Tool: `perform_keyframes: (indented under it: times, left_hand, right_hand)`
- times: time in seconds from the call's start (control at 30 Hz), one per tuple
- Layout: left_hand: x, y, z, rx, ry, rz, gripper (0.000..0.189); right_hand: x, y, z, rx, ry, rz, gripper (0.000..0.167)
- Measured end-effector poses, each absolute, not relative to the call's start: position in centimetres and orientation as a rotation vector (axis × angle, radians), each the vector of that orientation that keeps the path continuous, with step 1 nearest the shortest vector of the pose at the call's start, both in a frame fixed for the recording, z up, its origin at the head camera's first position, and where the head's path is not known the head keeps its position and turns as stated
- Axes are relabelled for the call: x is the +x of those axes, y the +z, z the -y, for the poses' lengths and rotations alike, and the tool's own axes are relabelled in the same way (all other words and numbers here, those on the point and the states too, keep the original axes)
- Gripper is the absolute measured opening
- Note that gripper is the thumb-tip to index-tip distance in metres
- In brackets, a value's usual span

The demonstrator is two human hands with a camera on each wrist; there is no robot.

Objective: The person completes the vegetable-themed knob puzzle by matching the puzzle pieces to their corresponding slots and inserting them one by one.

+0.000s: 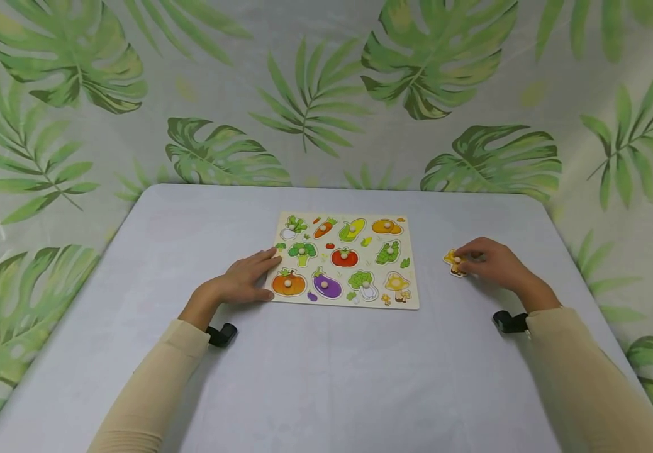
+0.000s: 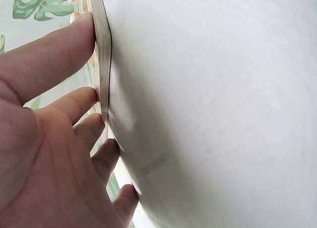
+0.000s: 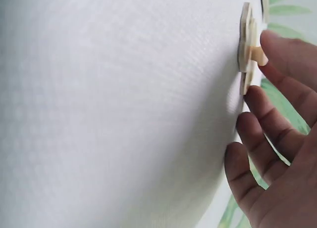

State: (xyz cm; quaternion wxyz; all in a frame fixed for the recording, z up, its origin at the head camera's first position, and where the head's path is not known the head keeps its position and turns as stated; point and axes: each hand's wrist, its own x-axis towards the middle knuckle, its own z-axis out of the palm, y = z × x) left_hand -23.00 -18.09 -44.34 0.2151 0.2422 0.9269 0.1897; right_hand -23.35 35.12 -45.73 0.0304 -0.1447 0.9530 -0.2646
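Observation:
A wooden vegetable puzzle board [image 1: 355,304] lies flat in the middle of the table. My left hand [image 1: 247,277] rests at its left edge with fingers spread; in the left wrist view, the thumb and fingertips touch the board's side [image 2: 103,55]. To the right of the board, my right hand [image 1: 493,263] pinches a yellow mushroom puzzle piece [image 1: 454,263] by its knob. The right wrist view shows that piece [image 3: 244,40] edge-on, close to the tabletop, with thumb and index finger at the wooden knob [image 3: 257,55]. The other fingers touch or hover near the cloth.
Knobbed vegetable pieces, such as a tomato [image 1: 345,257] and an eggplant [image 1: 326,286], sit in the board. The mushroom spot [image 1: 397,282] at its lower right shows a printed picture without a knob. A white cloth [image 1: 349,377] covers the table; a leaf-patterned curtain [image 1: 326,157] stands behind.

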Motion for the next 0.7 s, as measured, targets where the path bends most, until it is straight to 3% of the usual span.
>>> perform_keyframes:
  times: [0.7]
  left_hand:
    - [-23.07, -44.53, 18.08, 0.663, 0.530, -2.579, 0.079]
  right_hand:
    - [-24.09, -45.83, -34.48, -0.350, -0.795, -2.950, 0.021]
